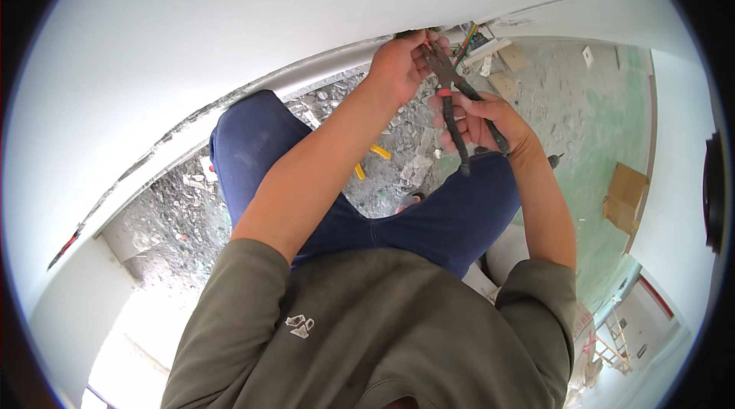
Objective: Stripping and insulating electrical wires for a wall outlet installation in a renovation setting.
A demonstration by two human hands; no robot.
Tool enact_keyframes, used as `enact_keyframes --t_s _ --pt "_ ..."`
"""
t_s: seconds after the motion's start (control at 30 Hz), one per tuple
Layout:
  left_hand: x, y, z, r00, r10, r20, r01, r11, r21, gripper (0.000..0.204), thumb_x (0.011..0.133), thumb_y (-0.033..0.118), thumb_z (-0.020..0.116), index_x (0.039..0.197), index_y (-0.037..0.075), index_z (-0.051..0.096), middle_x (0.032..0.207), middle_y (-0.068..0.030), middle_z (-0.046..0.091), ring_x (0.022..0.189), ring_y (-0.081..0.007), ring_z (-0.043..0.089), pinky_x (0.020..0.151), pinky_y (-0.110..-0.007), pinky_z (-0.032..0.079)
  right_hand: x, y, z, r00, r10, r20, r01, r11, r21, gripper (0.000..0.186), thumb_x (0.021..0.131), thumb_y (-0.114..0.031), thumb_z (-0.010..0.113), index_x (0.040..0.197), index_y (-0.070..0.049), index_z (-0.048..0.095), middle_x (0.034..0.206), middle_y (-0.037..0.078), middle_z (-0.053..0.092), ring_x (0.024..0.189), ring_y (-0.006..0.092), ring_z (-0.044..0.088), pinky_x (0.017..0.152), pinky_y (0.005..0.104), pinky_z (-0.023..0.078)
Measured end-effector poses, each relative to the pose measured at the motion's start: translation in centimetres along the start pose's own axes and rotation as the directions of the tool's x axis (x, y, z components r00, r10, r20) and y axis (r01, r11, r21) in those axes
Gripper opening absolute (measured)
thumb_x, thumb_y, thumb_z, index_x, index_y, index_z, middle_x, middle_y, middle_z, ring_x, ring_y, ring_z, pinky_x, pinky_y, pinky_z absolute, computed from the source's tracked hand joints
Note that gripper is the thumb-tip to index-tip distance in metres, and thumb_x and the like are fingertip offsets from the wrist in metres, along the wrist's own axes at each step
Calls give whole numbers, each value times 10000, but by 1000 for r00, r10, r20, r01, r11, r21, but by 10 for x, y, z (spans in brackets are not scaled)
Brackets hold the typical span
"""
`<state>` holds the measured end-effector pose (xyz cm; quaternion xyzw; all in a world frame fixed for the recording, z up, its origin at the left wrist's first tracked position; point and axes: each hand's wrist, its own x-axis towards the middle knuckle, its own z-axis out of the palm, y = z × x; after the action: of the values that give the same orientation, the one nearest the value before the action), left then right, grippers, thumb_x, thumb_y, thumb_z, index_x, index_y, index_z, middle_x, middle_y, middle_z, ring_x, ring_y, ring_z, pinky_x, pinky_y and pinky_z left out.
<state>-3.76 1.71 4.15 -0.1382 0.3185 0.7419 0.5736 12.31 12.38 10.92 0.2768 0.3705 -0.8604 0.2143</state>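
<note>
My right hand [496,119] is closed around the dark handles of a pair of pliers [442,70]. The pliers' handles are spread apart, and their jaws point up toward the wall's lower edge. Right by the jaws, my left hand [394,68] has its fingers pinched on a thin red wire [427,43], only a short bit of which shows. Beside the pliers, several coloured wires [465,43] come out near the wall's base. Fingers and pliers hide where the red wire begins and whether the jaws touch it.
A white wall [230,18] rises close in front. Rubble [329,99] covers the floor between my knees, with yellow handles [380,152] lying on it. Cardboard [625,196] rests at the right wall; a wooden ladder [614,344] stands at the lower right.
</note>
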Motion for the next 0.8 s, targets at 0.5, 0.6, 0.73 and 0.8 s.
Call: enact_keyframes --t_s 0.5,0.6,0.73,0.8 --pt "4 -3 -3 1000 10 20 -10 1000 -21 250 960 250 524 1014 17 596 1059 -139 650 1032 -285 607 935 -429 463 -4 16 23 967 -71 -245 36 989 -144 504 962 -358 523 1305 7 465 1105 204 609 949 298 652 831 410 546" --pt "5 -3 -2 1000 9 15 -8 999 -37 252 958 247 527 1014 12 595 1052 -139 650 1031 -283 608 951 -444 464 -3 21 27 971 -72 -230 43 991 -130 469 963 -336 520 1286 1 479 1095 196 616 944 298 657 818 396 553" --pt "5 -3 -2 1000 11 18 -10 999 -36 245 954 238 532 1009 8 595 1047 -139 650 1033 -282 609 970 -466 465 1 24 30 974 -82 -210 64 994 -93 433 967 -311 513 1266 1 489 1084 188 625 939 301 663 809 384 558" --pt "6 -3 -4 1000 4 26 -3 999 -44 244 953 238 534 1009 8 595 1046 -137 650 1031 -282 609 961 -464 469 1 27 29 974 -91 -209 79 995 -68 437 968 -314 511 1266 4 482 1078 190 627 938 303 664 808 387 558"
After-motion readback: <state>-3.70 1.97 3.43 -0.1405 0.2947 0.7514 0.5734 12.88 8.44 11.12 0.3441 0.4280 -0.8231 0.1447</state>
